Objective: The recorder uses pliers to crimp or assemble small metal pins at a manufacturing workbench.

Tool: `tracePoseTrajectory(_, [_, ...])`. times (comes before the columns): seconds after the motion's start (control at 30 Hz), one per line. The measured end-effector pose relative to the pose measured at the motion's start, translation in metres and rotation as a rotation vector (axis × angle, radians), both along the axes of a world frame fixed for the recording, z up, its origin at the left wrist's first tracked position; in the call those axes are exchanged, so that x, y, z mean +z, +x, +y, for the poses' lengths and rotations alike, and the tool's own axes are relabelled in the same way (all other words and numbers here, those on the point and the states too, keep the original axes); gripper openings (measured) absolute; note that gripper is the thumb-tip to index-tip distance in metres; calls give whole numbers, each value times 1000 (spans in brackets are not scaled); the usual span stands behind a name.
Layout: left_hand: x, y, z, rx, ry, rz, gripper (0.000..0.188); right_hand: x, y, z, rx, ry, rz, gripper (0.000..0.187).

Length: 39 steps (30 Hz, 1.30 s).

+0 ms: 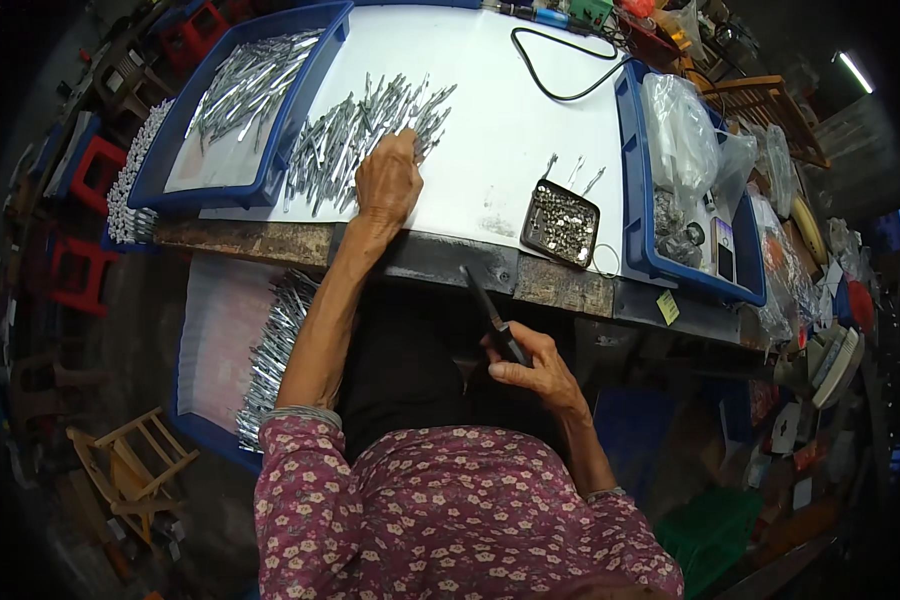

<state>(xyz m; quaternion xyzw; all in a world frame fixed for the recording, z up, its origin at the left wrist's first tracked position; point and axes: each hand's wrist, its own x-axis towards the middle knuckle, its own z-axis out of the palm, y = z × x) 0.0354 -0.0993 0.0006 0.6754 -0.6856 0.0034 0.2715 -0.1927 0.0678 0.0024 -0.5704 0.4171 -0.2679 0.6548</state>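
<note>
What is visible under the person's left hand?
A pile of slim metal pieces spreads beside and beyond the left hand; whatever lies directly beneath it is covered.

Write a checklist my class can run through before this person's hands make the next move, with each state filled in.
1. Left hand at the pile of metal strips: ok.
2. Left hand gripping a single strip: cannot tell; the grip is hidden.
3. Long black tool held in the right hand: ok.
4. Small dark tray upright, with small metal parts inside: ok.
5. Table around that tray free of loose pieces: not ok; a few thin pieces lie by its far side.
</note>
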Motion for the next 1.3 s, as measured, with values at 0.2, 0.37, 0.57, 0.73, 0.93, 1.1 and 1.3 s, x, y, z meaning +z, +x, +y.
tracePoseTrajectory(0.2, [36, -7, 46, -351, 304, 1467, 15, 30, 11, -7, -234, -376, 235, 38])
tracePoseTrajectory(0.37, [24, -21, 76, -512, 485, 1979, 14, 17, 19, -20, -346, -804, 444, 43])
tracePoseTrajectory(0.57, [18, -26, 91, -574, 552, 2061, 17, 10, 20, -21, -373, -1072, 576, 47])
tracePoseTrajectory(0.73, [13, -28, 94, -498, 529, 2065, 14, 11, 22, -20, -385, -1150, 610, 48])
tracePoseTrajectory(0.93, [8, -33, 100, -474, 514, 2142, 12, 3, 23, -19, -354, -1114, 608, 46])
tracePoseTrajectory(1.1, [5, -44, 104, -546, 337, 2064, 11, 2, 25, -14, -349, -854, 441, 40])
tracePoseTrajectory(1.3, [7, -59, 109, -336, -192, 1202, 7, 28, 20, -7, -251, -117, 109, 32])
